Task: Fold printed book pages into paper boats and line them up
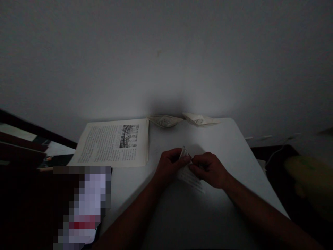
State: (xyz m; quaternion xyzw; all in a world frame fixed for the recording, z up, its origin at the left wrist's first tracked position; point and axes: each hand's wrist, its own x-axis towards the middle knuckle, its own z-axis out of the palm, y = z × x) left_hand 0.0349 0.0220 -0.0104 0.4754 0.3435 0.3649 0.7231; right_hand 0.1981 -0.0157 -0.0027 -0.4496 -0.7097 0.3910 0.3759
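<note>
At about ten o'clock from the hands, an open book (111,142) lies flat on the white tabletop (234,149), its visible page full of print with a dark picture near the upper right corner. The room is dim and the small print cannot be read.

The left hand (170,166) rests near the middle of the tabletop, fingers curled and thumb pressed down, pinching the upper corner of a printed sheet (191,177). The sheet is partly folded: a small peak stands up between the two thumbs at twelve o'clock, while the rest lies flat on the tabletop, running out toward five o'clock under the right hand.

At the far edge, against the pale wall (166,52), sit two finished pieces. A paper boat (165,121) folded from printed paper sits at eleven o'clock from the hands, and a second paper boat (200,119) at one o'clock, just beside the first but not touching it.

The right hand (208,170) faces the left, closed in a pinch on the same raised corner – fingertips of the two hands almost meet there. Both forearms come in from six o'clock.

Off the tabletop at three o'clock lies a yellowish shape (307,173), too dark to identify
</note>
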